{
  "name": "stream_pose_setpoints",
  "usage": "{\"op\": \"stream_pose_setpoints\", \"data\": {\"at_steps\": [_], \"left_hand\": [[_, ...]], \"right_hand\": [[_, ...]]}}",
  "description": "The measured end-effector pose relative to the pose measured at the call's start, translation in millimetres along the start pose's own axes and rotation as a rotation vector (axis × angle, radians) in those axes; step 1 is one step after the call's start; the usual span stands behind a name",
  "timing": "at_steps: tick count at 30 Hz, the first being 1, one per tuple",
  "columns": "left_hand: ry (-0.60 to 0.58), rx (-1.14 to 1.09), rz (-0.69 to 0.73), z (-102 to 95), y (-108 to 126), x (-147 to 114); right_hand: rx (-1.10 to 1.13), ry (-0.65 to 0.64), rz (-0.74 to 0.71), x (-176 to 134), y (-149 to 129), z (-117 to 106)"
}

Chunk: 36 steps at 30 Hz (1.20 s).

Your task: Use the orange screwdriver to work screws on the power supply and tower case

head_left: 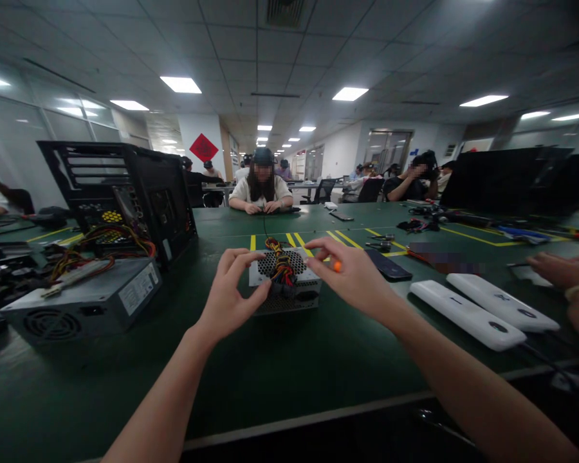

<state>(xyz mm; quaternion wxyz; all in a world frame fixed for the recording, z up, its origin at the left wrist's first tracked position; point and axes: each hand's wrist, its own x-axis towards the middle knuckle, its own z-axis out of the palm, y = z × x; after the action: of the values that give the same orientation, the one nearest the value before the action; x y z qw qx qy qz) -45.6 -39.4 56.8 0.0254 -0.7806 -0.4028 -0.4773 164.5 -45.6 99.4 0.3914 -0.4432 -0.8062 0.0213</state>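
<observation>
A metal computer power supply (pixel 306 301) with a perforated casing sits on the table in front of me. Its bundled cables (pixel 284 273), red, yellow, orange and black, lie over its top and near side. My left hand (pixel 231 289) is at the left side of the unit, fingers apart, the thumb tip close to the bundle; whether it touches I cannot tell. At the right top edge is my right hand (pixel 352 273), thumb and forefinger spread. A small orange spot (pixel 336 265) shows at that hand; I cannot make out what it is.
To the left stand an open black computer case (pixel 147 193) and a second power supply (pixel 82 299). Two white oblong devices (pixel 468 315), a dark phone (pixel 388 265) and another person's hand (pixel 554 273) are on the right. Across the table sits a person (pixel 260 186).
</observation>
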Motion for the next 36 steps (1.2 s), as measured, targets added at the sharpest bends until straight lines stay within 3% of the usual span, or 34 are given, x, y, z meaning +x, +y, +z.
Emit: {"op": "stream_pose_setpoints", "data": {"at_steps": [2, 5, 8, 11, 16, 20, 25, 31, 36], "left_hand": [[-0.042, -0.009, 0.054, -2.2, 10, -7], [-0.409, 0.077, 0.109, 10.7, 19, -21], [-0.649, 0.290, 0.073, 37.7, 20, -32], [-0.753, 0.453, 0.013, 60.2, 14, -35], [-0.738, 0.551, -0.120, 71.6, 4, -30], [-0.629, 0.417, -0.217, 72.6, 1, -30], [-0.477, -0.152, -0.437, 73.7, 0, -33], [-0.493, -0.938, -0.928, 72.2, 1, -31], [-0.471, -1.254, -1.078, 70.4, 2, -31]], "right_hand": [[0.121, 0.160, 0.028, -28, -5, -10], [0.243, 0.356, 0.077, -73, -10, -10], [0.289, 0.424, 0.106, -107, -10, 5], [0.373, 0.508, 0.149, -124, -7, 18], [0.513, 0.455, 0.130, -134, -8, 22], [0.367, 0.337, 0.154, -132, -3, 22], [0.009, 0.112, 0.160, -123, 13, 29], [-0.021, 0.220, -0.078, -128, 4, 35], [-0.012, 0.261, -0.333, -136, -11, 35]]}}
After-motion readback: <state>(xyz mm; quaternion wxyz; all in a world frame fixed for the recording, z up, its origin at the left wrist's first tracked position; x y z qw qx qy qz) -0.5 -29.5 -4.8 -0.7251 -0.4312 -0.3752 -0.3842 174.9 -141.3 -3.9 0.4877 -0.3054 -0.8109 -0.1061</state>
